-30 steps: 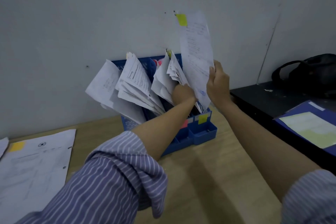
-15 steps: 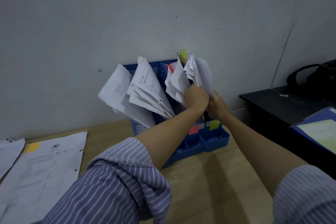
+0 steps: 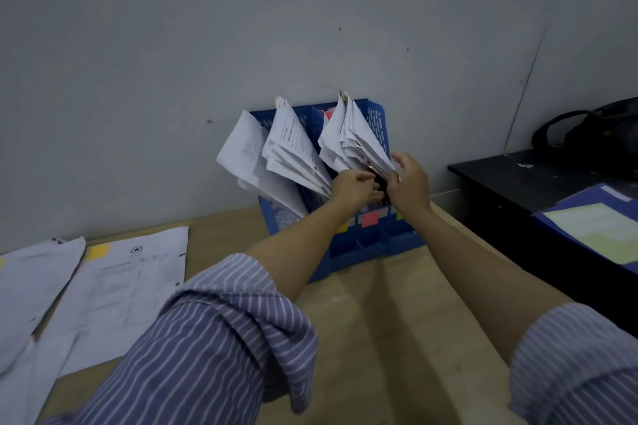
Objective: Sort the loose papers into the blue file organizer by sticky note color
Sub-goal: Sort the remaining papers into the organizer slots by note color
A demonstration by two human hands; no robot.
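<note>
Sheet now tucked into blue organizer (image 3: 378,245), left hand (image 3: 354,188) and right hand (image 3: 409,183) loosely curled, grips unclear

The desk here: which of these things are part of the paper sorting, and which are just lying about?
Part of the job:
- blue file organizer
- filed papers standing in it
- loose papers on the wooden desk, one with a yellow sticky note
- left hand and right hand, both at the right-hand bundle

Just lying about:
- black bag
- blue folder on the black table
</note>
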